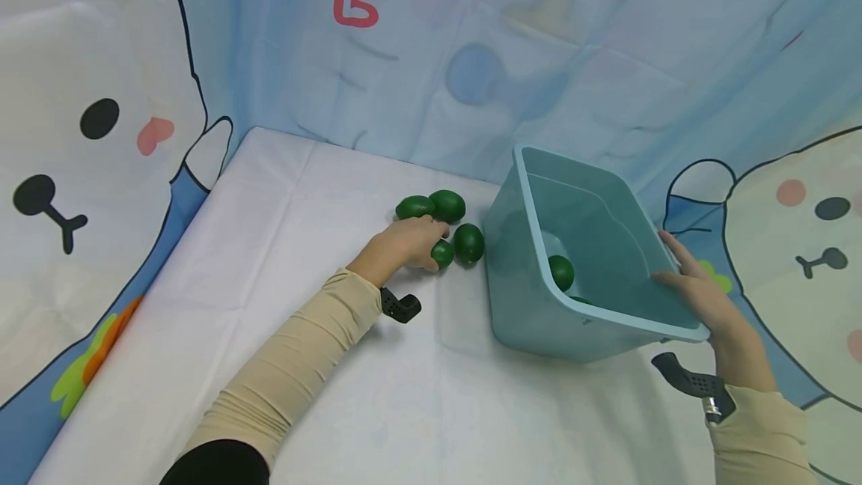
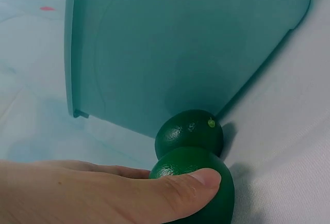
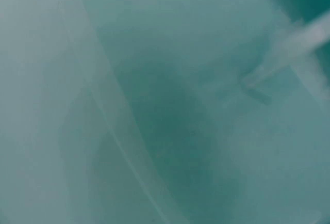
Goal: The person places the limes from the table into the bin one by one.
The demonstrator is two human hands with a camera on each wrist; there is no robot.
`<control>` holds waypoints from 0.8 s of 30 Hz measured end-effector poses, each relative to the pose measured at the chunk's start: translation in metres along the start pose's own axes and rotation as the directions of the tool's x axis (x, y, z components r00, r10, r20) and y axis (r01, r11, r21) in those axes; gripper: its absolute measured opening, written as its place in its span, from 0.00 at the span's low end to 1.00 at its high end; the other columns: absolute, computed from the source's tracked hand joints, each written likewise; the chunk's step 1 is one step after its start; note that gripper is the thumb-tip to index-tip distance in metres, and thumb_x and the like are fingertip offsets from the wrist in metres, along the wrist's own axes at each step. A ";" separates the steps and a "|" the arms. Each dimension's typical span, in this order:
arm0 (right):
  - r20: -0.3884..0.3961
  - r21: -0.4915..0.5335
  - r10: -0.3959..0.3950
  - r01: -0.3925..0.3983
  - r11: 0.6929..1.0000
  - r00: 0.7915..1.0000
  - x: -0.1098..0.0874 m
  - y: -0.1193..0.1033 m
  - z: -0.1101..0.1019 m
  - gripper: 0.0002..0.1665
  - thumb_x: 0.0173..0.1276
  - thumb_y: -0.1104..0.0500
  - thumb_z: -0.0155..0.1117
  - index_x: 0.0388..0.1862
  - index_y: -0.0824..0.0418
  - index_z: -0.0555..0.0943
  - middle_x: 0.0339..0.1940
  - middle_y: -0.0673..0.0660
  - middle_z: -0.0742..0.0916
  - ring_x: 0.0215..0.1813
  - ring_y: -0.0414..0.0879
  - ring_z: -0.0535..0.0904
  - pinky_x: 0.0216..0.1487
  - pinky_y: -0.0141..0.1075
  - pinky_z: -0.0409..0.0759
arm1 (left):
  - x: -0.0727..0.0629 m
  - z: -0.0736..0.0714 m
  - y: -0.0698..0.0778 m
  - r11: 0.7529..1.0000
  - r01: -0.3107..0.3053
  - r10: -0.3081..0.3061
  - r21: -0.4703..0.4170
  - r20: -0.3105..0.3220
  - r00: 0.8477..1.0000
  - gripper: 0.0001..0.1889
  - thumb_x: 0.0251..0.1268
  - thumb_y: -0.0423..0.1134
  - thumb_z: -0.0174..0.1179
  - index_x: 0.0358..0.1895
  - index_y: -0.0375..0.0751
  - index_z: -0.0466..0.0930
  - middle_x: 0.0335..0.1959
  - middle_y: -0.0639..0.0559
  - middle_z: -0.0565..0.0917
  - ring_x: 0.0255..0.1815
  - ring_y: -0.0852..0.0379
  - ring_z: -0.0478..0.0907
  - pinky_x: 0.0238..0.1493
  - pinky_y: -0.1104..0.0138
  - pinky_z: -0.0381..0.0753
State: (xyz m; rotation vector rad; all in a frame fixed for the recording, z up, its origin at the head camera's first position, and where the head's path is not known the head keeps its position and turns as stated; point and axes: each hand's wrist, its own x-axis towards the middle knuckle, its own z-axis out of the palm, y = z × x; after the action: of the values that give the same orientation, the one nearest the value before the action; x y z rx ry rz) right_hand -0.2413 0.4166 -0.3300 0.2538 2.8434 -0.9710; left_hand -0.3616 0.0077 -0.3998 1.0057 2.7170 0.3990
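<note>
The green fruits [image 1: 468, 244] look glossy, the bin [image 1: 539, 320] smooth plastic, the cover [image 1: 269, 260] matt cloth.

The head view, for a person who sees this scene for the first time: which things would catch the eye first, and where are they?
Probably first is the large teal bin right of centre, its right side held by the right hand. Next come the glossy green fruits left of it, where the left hand grips one. Big cartoon faces also stand out at the left and right edges.
</note>
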 end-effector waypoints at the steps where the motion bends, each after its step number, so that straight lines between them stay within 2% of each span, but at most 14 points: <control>1: 0.001 0.004 0.001 -0.001 1.000 1.000 0.000 0.000 0.000 0.41 0.76 0.49 0.38 0.73 0.32 0.26 0.75 0.75 0.43 0.64 0.85 0.54 0.53 0.73 0.64 | 0.000 0.000 0.000 1.000 -0.001 0.001 -0.001 0.004 1.000 0.32 0.60 0.47 0.64 0.67 0.49 0.66 0.65 0.47 0.70 0.64 0.52 0.70 0.62 0.58 0.71; 6: -0.003 0.016 0.006 -0.006 1.000 1.000 0.000 -0.001 0.000 0.41 0.76 0.49 0.39 0.72 0.28 0.27 0.75 0.73 0.42 0.65 0.85 0.53 0.53 0.74 0.62 | -0.001 0.000 -0.001 1.000 -0.012 0.012 -0.005 0.024 1.000 0.30 0.59 0.47 0.66 0.65 0.48 0.68 0.61 0.49 0.74 0.60 0.54 0.72 0.60 0.59 0.73; 18: -0.002 0.014 0.002 -0.001 1.000 1.000 0.000 -0.001 0.001 0.41 0.76 0.49 0.38 0.73 0.32 0.27 0.75 0.75 0.43 0.64 0.86 0.54 0.53 0.73 0.64 | 0.000 0.001 -0.002 1.000 -0.030 0.030 0.001 0.021 0.999 0.29 0.58 0.47 0.67 0.63 0.48 0.69 0.57 0.50 0.77 0.57 0.55 0.74 0.58 0.60 0.73; 24: 0.003 0.018 0.008 -0.008 1.000 1.000 0.001 0.000 0.000 0.41 0.76 0.49 0.38 0.72 0.28 0.26 0.75 0.74 0.42 0.64 0.85 0.53 0.53 0.73 0.63 | -0.001 0.000 -0.002 1.000 -0.028 0.028 0.006 0.015 1.000 0.28 0.57 0.46 0.67 0.62 0.48 0.70 0.56 0.51 0.77 0.55 0.56 0.74 0.57 0.61 0.74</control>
State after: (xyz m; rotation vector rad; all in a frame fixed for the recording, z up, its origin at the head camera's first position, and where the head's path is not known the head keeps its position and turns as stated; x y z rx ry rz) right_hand -0.2421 0.4165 -0.3304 0.2657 2.8299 -0.9952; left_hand -0.3621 0.0062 -0.4001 1.0453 2.6958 0.3869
